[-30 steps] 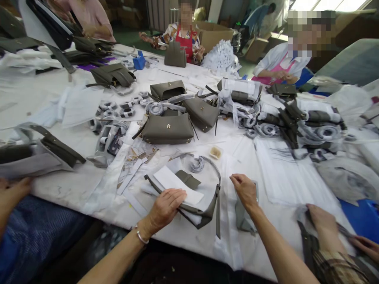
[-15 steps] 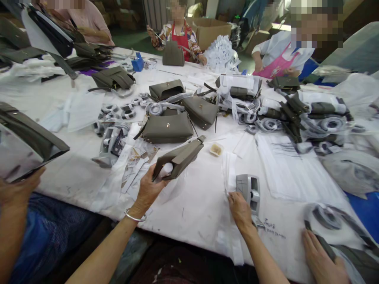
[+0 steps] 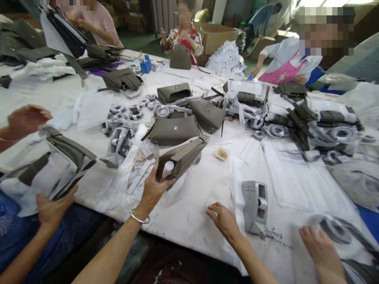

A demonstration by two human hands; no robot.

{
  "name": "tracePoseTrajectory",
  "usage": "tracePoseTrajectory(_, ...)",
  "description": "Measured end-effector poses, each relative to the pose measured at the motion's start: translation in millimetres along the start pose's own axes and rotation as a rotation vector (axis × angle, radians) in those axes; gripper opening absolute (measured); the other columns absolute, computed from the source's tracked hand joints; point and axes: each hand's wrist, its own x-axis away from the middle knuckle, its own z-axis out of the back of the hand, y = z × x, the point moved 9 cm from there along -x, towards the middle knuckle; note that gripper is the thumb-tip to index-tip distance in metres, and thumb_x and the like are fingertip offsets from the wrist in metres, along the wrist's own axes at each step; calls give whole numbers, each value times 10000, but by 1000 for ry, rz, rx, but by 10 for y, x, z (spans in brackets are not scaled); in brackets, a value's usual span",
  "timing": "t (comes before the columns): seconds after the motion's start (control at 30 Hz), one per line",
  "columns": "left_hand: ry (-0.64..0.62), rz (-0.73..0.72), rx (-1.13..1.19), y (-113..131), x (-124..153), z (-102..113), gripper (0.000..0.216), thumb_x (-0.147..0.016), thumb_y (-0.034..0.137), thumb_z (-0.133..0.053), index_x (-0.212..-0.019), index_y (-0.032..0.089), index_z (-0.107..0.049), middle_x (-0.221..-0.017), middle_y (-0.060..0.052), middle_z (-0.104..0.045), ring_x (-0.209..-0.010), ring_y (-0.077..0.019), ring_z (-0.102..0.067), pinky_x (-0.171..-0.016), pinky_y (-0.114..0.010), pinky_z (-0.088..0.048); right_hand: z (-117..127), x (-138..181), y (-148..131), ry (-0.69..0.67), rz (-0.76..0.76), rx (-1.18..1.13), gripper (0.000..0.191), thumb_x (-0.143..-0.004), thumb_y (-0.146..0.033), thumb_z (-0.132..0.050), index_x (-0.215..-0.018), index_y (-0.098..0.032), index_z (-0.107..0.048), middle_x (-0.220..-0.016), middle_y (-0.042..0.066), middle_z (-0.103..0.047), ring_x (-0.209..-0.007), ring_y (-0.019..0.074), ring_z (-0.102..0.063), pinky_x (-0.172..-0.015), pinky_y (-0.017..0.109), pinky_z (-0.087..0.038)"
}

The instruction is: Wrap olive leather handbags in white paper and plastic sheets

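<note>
My left hand (image 3: 155, 189), with a bangle at the wrist, grips an olive-grey handbag (image 3: 185, 157) by its near end and holds it tilted above the table. A white roll of stuffing (image 3: 167, 169) shows in the bag's open side. My right hand (image 3: 223, 221) is over the table to the right of the bag, apart from it. Its thumb and fingertips are pinched together; whatever they hold is too small and pale to make out. Right of that hand stands a grey tape dispenser (image 3: 255, 205) with dark marks on its side.
Several olive handbags (image 3: 174, 130) and wrapped straps (image 3: 118, 112) lie ahead. White sheets (image 3: 290, 173) are at the right, and a small tub (image 3: 222, 154) sits mid-table. A co-worker's hand (image 3: 56, 205) holds a bag at left; another's hand (image 3: 321, 246) is at right.
My right hand has moved left, away from the tape dispenser and toward the handbag. My left hand keeps its grip on the bag. The co-worker at left has lifted one hand off their bag.
</note>
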Motion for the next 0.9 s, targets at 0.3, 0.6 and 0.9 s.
tracePoseTrajectory(0.3, -3, -9, 34, -22, -29, -12, 519, -660, 408, -757, -1101, 193, -590, -939, -12, -677, -858, -206, -647, -814, -333, -535, -120, -179, 266, 377, -133, 70, 496, -964, -418, -379, -1300, -104, -565, -1359, 188, -552, -1284, 304, -476, -1072, 467, -366)
tracePoseTrajectory(0.6, 5, -41, 11, -18, -12, -35, 524, -684, 372, -769, -1139, 192, -582, -925, -5, -687, -826, -192, -659, -757, -302, -555, -582, -989, 51, 255, -96, 132, 627, -954, -435, -374, -1446, -46, -376, -1550, 189, -300, -1466, 313, -175, -1183, 528, -101)
tracePoseTrajectory(0.9, -48, -513, -114, 398, 409, -404, 485, -830, 179, -631, -1295, 203, -494, -1175, -81, -668, -1071, -216, -641, -925, -342, -529, 202, -944, 679, 424, -343, -455, 595, -882, -456, -382, -1319, -92, -558, -1331, 177, -588, -1228, 292, -554, -1053, 437, -425)
